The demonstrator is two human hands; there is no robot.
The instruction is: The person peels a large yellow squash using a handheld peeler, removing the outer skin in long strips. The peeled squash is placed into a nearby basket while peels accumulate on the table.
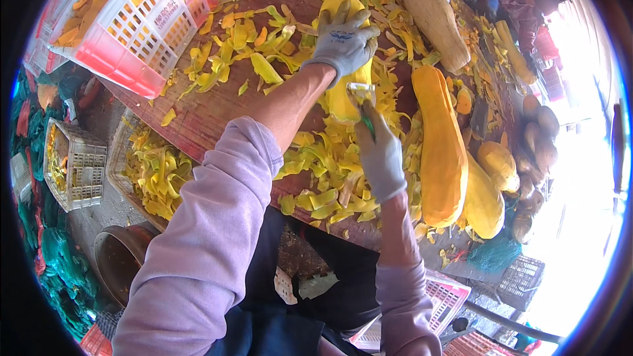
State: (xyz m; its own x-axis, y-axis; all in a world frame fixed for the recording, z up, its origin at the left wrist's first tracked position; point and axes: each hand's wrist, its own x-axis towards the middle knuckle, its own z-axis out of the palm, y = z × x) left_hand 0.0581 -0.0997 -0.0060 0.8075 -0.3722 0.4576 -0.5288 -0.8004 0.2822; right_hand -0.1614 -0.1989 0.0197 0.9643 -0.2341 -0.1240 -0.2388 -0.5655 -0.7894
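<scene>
My left hand point(344, 39), in a grey coated work glove, presses down on the upper part of a yellow peeled squash point(343, 101) lying on the reddish work table point(217, 118). In my right hand point(380, 153), also gloved, is a peeler point(361, 90) with a green handle, its metal head at the squash's right side near the lower end. Strips of peel point(316, 158) lie all around. To the right rest a large peeled orange squash point(440, 153) and a smaller yellow one point(484, 198). An unpeeled tan squash point(435, 24) lies beyond them at the upper right.
A white and red plastic crate point(143, 24) of orange pieces stands at the upper left. Below the table's left edge are a container of peelings point(118, 158), another crate point(86, 178) and a round metal bucket point(121, 262). Another person point(519, 5) is at the far right.
</scene>
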